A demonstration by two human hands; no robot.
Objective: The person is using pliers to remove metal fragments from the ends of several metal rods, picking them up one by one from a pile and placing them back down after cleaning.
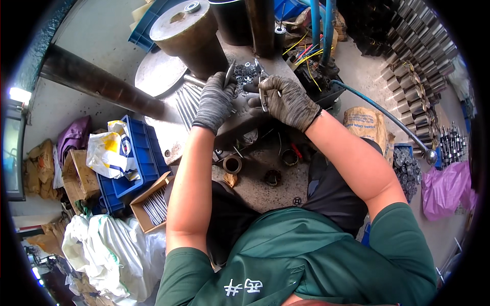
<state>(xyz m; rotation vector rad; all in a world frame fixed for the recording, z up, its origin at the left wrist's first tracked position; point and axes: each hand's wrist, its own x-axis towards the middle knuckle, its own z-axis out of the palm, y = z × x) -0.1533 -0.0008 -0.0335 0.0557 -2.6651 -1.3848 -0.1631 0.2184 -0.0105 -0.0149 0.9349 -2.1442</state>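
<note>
A long bolt [229,73] is pinched in the gloved left hand [216,99], tilted toward the washer pile [246,73]; the right hand [286,99] grip is closed round a second bolt [263,98], kept above the worktop [265,188].

Pretty cluttered workshop: grey concrete floor [102,35], a round metal workbench [265,188], blue plastic crates [138,153] and white sacks [107,250] on the left, bright light [19,95] at the left edge.

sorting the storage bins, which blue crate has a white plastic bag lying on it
The blue crate left of the left hand, beside the cardboard box of rods; the other blue crate sits at the top, bagless.
</note>
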